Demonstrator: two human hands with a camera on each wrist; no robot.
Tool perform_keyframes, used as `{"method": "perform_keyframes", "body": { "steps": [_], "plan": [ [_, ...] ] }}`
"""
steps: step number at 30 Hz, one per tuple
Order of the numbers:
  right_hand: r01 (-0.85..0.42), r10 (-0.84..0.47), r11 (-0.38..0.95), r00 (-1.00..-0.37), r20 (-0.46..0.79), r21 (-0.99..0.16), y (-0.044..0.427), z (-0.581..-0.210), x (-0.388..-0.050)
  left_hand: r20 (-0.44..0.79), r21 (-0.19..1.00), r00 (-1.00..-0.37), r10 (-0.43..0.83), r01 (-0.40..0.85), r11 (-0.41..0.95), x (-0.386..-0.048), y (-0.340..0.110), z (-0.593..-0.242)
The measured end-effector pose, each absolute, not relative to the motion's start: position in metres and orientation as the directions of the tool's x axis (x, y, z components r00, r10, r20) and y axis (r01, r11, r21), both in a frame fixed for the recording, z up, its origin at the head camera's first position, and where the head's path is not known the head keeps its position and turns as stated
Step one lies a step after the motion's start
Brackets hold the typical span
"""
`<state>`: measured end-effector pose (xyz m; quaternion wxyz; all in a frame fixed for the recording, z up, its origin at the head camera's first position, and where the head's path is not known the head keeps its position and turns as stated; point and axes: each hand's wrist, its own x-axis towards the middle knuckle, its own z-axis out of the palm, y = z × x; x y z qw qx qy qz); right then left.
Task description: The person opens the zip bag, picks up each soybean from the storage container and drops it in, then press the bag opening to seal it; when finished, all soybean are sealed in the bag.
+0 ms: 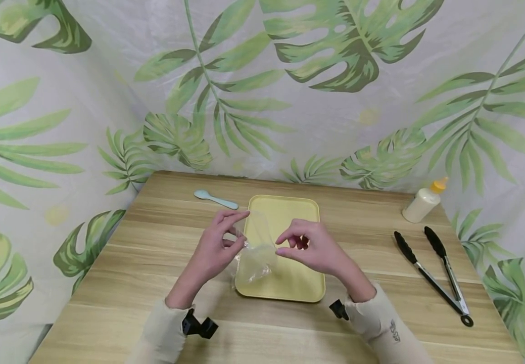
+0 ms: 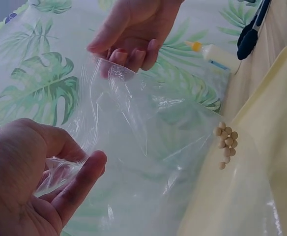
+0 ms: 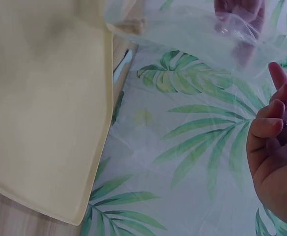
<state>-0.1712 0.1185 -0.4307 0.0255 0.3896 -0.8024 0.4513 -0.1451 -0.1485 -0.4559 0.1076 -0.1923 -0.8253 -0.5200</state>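
Note:
A clear plastic bag (image 1: 260, 259) hangs in the air over the yellow tray (image 1: 295, 283), held between both hands. My left hand (image 1: 214, 247) pinches its left edge near the top between thumb and fingers. On the opposite side, my right hand (image 1: 313, 245) pinches the bag's upper edge with thumb and forefinger, its other fingers loosely curled. In the left wrist view a small cluster of round tan beans (image 2: 226, 142) shows low in the bag. The right wrist view has the bag (image 3: 183, 32) along the top, partly cut off.
A light blue spoon (image 1: 217, 199) lies behind the tray to the left. To the right are black-handled tongs (image 1: 439, 283), spread apart, and a white bottle (image 1: 421, 205) with a yellow cap. Leaf-patterned cloth hangs behind the wooden table (image 1: 153, 242).

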Motion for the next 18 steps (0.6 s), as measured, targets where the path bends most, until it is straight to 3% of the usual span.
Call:
{"method": "perform_keyframes", "body": {
  "steps": [5, 18],
  "plan": [
    [-0.692, -0.599, 0.296, -0.671, 0.437, -0.658, 0.114, -0.435, -0.164, 0.408, 0.809, -0.893, 0.193, 0.451, 0.378, -0.144, -0.151, -0.450],
    [-0.715, -0.458, 0.278, -0.686, 0.566, -0.641, 0.108, -0.429, -0.161, 0.412, 0.821, -0.895, 0.172, 0.447, 0.356, -0.137, -0.154, -0.438]
  ]
}}
